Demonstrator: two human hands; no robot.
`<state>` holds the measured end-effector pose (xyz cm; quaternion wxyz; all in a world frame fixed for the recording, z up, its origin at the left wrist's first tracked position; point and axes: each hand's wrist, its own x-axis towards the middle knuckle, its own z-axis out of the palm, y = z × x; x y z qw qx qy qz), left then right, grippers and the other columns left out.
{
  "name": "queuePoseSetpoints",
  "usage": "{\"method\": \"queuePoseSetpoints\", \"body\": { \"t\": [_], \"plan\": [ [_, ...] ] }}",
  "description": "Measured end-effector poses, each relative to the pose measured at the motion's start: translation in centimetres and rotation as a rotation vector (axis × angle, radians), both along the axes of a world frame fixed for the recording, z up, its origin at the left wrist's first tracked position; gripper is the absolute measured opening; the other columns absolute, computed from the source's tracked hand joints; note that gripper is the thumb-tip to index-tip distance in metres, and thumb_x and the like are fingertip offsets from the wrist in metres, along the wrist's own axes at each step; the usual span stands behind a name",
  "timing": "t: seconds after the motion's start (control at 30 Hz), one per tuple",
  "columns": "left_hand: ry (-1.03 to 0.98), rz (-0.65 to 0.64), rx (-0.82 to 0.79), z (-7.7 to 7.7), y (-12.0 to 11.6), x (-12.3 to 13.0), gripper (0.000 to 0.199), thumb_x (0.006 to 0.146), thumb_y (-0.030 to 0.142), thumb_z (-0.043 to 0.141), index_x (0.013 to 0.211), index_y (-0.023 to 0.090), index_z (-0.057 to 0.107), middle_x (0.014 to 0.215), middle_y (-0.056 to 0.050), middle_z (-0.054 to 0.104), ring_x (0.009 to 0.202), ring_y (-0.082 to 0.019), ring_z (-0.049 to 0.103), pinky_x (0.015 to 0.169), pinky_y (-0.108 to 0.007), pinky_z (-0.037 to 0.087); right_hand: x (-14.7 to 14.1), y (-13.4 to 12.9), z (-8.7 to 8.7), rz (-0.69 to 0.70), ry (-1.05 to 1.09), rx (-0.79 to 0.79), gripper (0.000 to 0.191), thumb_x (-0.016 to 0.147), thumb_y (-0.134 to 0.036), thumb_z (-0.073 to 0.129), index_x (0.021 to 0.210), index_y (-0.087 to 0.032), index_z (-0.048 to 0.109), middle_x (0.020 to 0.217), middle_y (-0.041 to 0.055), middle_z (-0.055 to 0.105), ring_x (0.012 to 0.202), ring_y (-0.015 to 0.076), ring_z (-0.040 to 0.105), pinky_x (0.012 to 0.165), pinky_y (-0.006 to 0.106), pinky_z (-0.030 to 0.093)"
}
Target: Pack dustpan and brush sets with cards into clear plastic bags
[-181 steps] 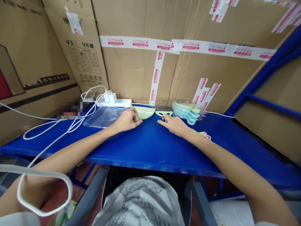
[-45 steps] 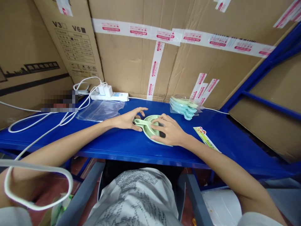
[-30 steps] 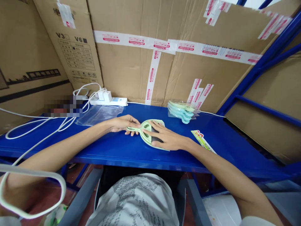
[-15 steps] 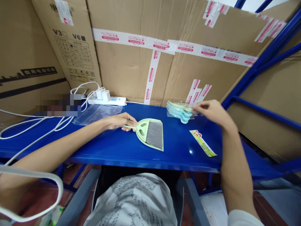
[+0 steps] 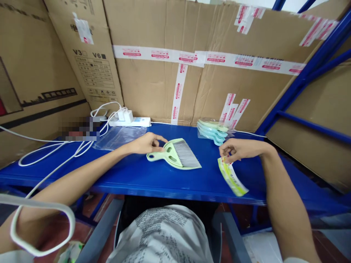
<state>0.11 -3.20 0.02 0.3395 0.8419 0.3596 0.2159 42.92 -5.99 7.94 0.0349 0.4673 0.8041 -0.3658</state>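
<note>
A light green dustpan lies flat on the blue table, and a small brush with grey bristles is nested in it. My left hand rests at its upper edge, thumb and forefinger apart and touching it near the neck, while the handle shows uncovered. With thumb and fingers pinched, my right hand holds a yellow-green printed label card by its upper end. The card's lower end slants toward the table's front edge. Behind that hand sits a stack of pale blue and green dustpans in clear plastic.
A white power strip with plugs stands at the back left. White cables loop across the left side, and a clear plastic bag lies beside them. Cardboard walls close off the back; a blue metal frame rises at right.
My right hand has come down from beside the plastic-wrapped stack and taken hold of the label card. My left hand has shifted off the handle, and the dustpan has turned slightly.
</note>
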Motion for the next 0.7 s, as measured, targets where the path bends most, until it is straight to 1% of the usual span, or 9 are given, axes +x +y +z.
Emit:
{"method": "queuePoseSetpoints", "body": {
  "t": [0.07, 0.13, 0.2, 0.27, 0.33, 0.43, 0.53, 0.63, 0.7],
  "plan": [
    [-0.006, -0.077, -0.092, 0.5, -1.2, 0.4, 0.055, 0.095, 0.052, 0.071, 0.135, 0.013, 0.073, 0.061, -0.001, 0.071, 0.051, -0.014, 0.061, 0.052, -0.023, 0.044, -1.4, -0.9, 0.3, -0.002, 0.280, 0.035, 0.042, 0.082, -0.048, 0.085, 0.111, -0.018, 0.076, 0.090, 0.0065, 0.078, 0.071, 0.0172, 0.072, 0.054, 0.023, 0.054],
    [-0.063, -0.059, -0.010, 0.6, -1.8, 0.8, 0.045, 0.100, 0.050, 0.065, 0.122, 0.014, 0.078, 0.066, -0.004, 0.075, 0.057, -0.016, 0.066, 0.056, -0.025, 0.048, -3.0, -0.9, -0.3, -0.090, 0.568, 0.127, 0.057, 0.080, -0.047, 0.089, 0.127, -0.021, 0.072, 0.095, 0.0063, 0.078, 0.068, 0.0181, 0.074, 0.056, 0.027, 0.059],
    [-0.118, 0.037, 0.216, 0.3, -1.3, 1.0, 0.035, 0.100, 0.045, 0.065, 0.111, 0.015, 0.081, 0.077, -0.007, 0.078, 0.067, -0.017, 0.070, 0.064, -0.027, 0.052, -4.6, 0.0, -1.9, -0.194, 0.792, 0.180, 0.060, 0.076, -0.045, 0.093, 0.127, -0.022, 0.072, 0.098, 0.0067, 0.078, 0.070, 0.0210, 0.077, 0.060, 0.033, 0.063],
    [-0.147, 0.105, 0.401, -0.5, 0.0, 0.7, 0.031, 0.097, 0.042, 0.070, 0.112, 0.017, 0.080, 0.098, -0.010, 0.080, 0.085, -0.020, 0.073, 0.078, -0.032, 0.057, -6.2, 1.0, -3.9, -0.300, 0.896, 0.168, 0.052, 0.072, -0.046, 0.095, 0.114, -0.020, 0.076, 0.096, 0.0079, 0.079, 0.074, 0.0242, 0.079, 0.065, 0.037, 0.065],
    [-0.159, 0.102, 0.436, -1.4, 1.5, 0.2, 0.040, 0.093, 0.043, 0.074, 0.124, 0.018, 0.075, 0.120, -0.013, 0.077, 0.104, -0.025, 0.073, 0.091, -0.039, 0.059, -7.7, 1.6, -5.8, -0.356, 0.883, 0.171, 0.045, 0.070, -0.047, 0.095, 0.101, -0.018, 0.080, 0.093, 0.0093, 0.081, 0.078, 0.0247, 0.079, 0.073, 0.038, 0.064],
    [-0.133, 0.045, 0.322, -2.7, 2.7, -0.2, 0.053, 0.095, 0.048, 0.072, 0.138, 0.017, 0.066, 0.137, -0.016, 0.070, 0.115, -0.026, 0.071, 0.095, -0.042, 0.059, -9.4, 1.5, -7.6, -0.261, 0.720, 0.255, 0.042, 0.076, -0.050, 0.090, 0.103, -0.018, 0.085, 0.102, 0.0105, 0.083, 0.086, 0.0237, 0.076, 0.080, 0.037, 0.060],
    [-0.070, 0.020, 0.371, -2.9, 2.2, 0.2, 0.044, 0.101, 0.046, 0.066, 0.134, 0.018, 0.069, 0.135, -0.015, 0.070, 0.117, -0.026, 0.067, 0.102, -0.045, 0.056, -10.1, 0.8, -8.3, -0.068, 0.486, 0.440, 0.037, 0.087, -0.050, 0.081, 0.108, -0.021, 0.087, 0.102, 0.0097, 0.082, 0.088, 0.0229, 0.070, 0.081, 0.038, 0.056],
    [-0.008, -0.002, 0.560, -2.2, 0.9, 0.9, 0.034, 0.103, 0.045, 0.065, 0.125, 0.022, 0.078, 0.130, -0.013, 0.070, 0.125, -0.029, 0.058, 0.114, -0.052, 0.047, -10.2, 0.3, -8.5, 0.081, 0.320, 0.637, 0.029, 0.093, -0.049, 0.079, 0.111, -0.028, 0.088, 0.110, 0.0096, 0.076, 0.102, 0.0243, 0.065, 0.095, 0.043, 0.052],
    [0.015, -0.078, 0.608, -1.7, 0.3, 1.2, 0.031, 0.105, 0.043, 0.063, 0.123, 0.024, 0.080, 0.130, -0.012, 0.072, 0.128, -0.030, 0.054, 0.116, -0.053, 0.044, -10.1, 0.3, -8.7, 0.134, 0.254, 0.707, 0.029, 0.094, -0.050, 0.080, 0.116, -0.034, 0.086, 0.121, 0.0103, 0.070, 0.113, 0.0257, 0.062, 0.105, 0.046, 0.049]
  ]
}}
